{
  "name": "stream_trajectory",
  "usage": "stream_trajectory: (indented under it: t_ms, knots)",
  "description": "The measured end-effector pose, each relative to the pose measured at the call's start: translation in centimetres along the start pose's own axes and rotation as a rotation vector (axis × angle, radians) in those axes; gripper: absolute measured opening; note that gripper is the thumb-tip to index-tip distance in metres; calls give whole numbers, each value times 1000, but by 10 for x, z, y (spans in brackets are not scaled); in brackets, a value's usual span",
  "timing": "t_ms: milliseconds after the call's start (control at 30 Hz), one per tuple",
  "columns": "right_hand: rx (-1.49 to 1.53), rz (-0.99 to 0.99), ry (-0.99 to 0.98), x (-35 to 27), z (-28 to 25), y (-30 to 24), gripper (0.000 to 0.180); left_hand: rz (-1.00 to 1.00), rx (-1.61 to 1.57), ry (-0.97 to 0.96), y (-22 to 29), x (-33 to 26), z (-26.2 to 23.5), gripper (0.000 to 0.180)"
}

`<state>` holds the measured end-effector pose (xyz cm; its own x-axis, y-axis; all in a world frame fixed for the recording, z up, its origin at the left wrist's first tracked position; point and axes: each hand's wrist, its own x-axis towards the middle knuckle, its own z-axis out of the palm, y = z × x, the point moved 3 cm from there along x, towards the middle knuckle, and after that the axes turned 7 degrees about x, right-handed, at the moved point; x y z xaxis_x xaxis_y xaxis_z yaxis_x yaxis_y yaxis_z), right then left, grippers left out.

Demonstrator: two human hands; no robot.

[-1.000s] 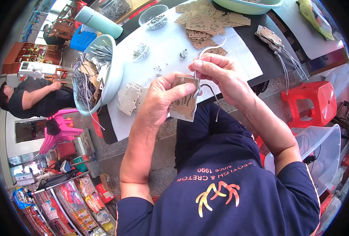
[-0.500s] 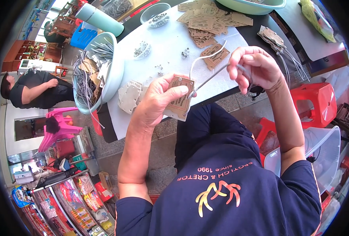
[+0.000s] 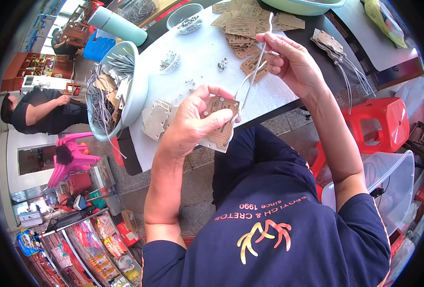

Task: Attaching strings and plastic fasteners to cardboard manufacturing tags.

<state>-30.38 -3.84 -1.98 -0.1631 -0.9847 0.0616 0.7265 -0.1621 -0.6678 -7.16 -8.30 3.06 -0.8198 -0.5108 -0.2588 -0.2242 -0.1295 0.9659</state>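
My left hand (image 3: 185, 125) is closed on a small stack of brown and whitish cards (image 3: 220, 130), thumb on top, at the table's near edge. Cords run up from the cards' right side. My right hand (image 3: 293, 64) pinches a grey cord (image 3: 258, 68) between thumb and fingers, up and right of the cards, and the cord looks taut. Another pale cord curves beside it. Whitish plates (image 3: 157, 118) lie left of my left hand. Beyond my hands is a pile of brown cards (image 3: 245, 26).
A pale tub (image 3: 141, 91) of cords and cards stands at the left. Clear bowls (image 3: 170, 24) and a small dish (image 3: 173, 66) hold metal bits. A mint bottle (image 3: 121, 26), corded cards (image 3: 327, 44), red stool (image 3: 381, 124) and plastic bin (image 3: 389, 186) surround me. Another person (image 3: 47, 111) is far left.
My right hand has moved up and left and now pinches the cord higher, drawing it upward from the cards. My left hand keeps hold of the cards, nearly still.
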Motion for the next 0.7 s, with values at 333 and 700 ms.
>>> stream_trajectory:
  t_ms: [333, 700]
  knots:
    - [-82, -188, 149, 9, 22, -7, 28, 21, -19, 6, -7, 3, -3, 26]
    - [-675, -116, -221, -23, 50, -15, 15, 18, 37, 46, -10, 3, -10, 21]
